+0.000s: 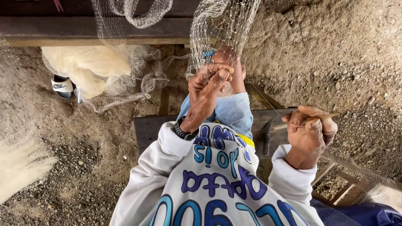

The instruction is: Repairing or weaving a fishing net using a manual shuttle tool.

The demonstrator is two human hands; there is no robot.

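Observation:
My left hand (207, 90) pinches a fold of pale fishing net (217, 29) that hangs down from above, held against my raised knee. My right hand (310, 132) grips a thin wooden netting needle (307, 120), pointing sideways, with a fine line running from it up toward the net. A black watch (184, 132) sits on my left wrist. White long sleeves with blue lettering cover both arms.
A dark wooden bench (148, 127) is under me, with a dark knife (266, 138) lying on it. A cream heap of bundled net (83, 65) and a sandal (63, 87) lie at left. A wooden beam (83, 29) crosses the top. Sandy, pebbly ground surrounds everything.

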